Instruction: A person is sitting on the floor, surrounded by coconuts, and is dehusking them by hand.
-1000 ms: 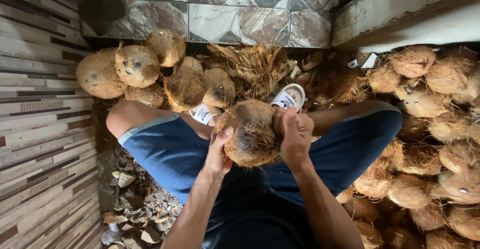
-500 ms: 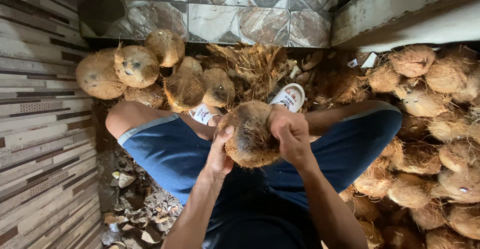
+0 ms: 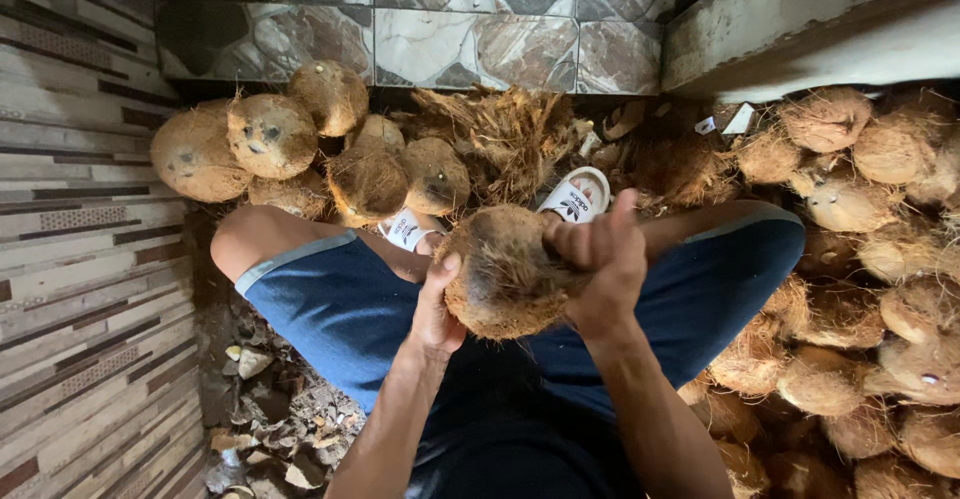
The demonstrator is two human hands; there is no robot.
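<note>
I hold a brown, fibrous coconut above my lap, between my knees. My left hand cups its left underside, thumb pressed against the husk. My right hand grips its right upper side, fingers curled into the fibres. I sit in blue shorts with white sandals on my feet just past the coconut.
A pile of cleaned coconuts lies at the back left by loose husk fibre. Many hairy coconuts are heaped along the right. Shell chips litter the floor at the left, by a striped tiled wall.
My right hand has shifted over the coconut's top right and the coconut has turned slightly between my hands. My left hand stays under it.
</note>
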